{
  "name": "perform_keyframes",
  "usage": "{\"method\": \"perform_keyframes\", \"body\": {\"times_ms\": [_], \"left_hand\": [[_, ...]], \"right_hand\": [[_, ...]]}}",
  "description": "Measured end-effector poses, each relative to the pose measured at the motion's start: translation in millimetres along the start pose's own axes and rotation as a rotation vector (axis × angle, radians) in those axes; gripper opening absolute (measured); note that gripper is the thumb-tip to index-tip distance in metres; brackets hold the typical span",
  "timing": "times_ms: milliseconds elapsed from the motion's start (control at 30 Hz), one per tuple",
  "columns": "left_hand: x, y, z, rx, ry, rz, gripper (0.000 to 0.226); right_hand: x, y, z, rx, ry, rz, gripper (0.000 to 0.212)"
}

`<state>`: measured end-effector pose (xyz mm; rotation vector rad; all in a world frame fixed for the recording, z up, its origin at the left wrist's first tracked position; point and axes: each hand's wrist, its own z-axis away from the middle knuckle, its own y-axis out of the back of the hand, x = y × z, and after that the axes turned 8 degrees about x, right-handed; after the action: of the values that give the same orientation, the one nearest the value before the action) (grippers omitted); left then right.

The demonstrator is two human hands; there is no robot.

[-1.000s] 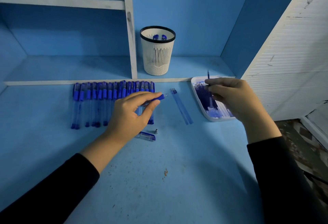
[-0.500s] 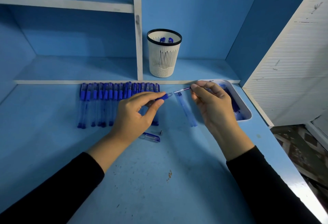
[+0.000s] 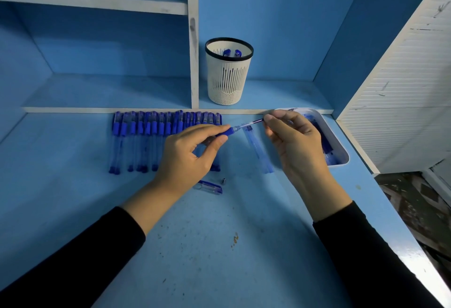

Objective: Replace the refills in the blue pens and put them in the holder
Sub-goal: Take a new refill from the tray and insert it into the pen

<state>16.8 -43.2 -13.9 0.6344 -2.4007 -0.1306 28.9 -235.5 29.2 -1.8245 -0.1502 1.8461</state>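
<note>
The left hand (image 3: 190, 161) is holding a blue pen barrel (image 3: 226, 132) clamped in its fingers above the tabletop (image 3: 219, 246). The right hand (image 3: 299, 146) is pinching a refill (image 3: 252, 124) that is meeting the barrel's open end. The white holder (image 3: 228, 80) is standing on the shelf behind.

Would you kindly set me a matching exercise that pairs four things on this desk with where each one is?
Things:
1 pen holder
2 refill
3 pen cap
4 white tray

Places:
A lying on the desk beside the left hand
B on the back shelf
C pinched by the right hand, entering the pen held in the left hand
D at the desk's right edge

Pairs: 1-B, 2-C, 3-A, 4-D.
</note>
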Motion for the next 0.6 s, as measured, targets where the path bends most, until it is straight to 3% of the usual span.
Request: {"method": "perform_keyframes", "body": {"times_ms": [200, 400, 600], "left_hand": [[-1, 0, -1, 0.03, -0.016, -0.04, 0.02], [3, 1, 0, 0.032, -0.068, -0.078, 0.019], [8, 10, 2, 0.036, -0.077, -0.087, 0.017]], "right_hand": [[-3, 0, 6, -0.037, 0.311, 0.178, 0.015], [15, -6, 23, -0.221, 0.48, 0.468, 0.011], [22, -6, 26, -0.126, 0.618, 0.499, 0.018]]}}
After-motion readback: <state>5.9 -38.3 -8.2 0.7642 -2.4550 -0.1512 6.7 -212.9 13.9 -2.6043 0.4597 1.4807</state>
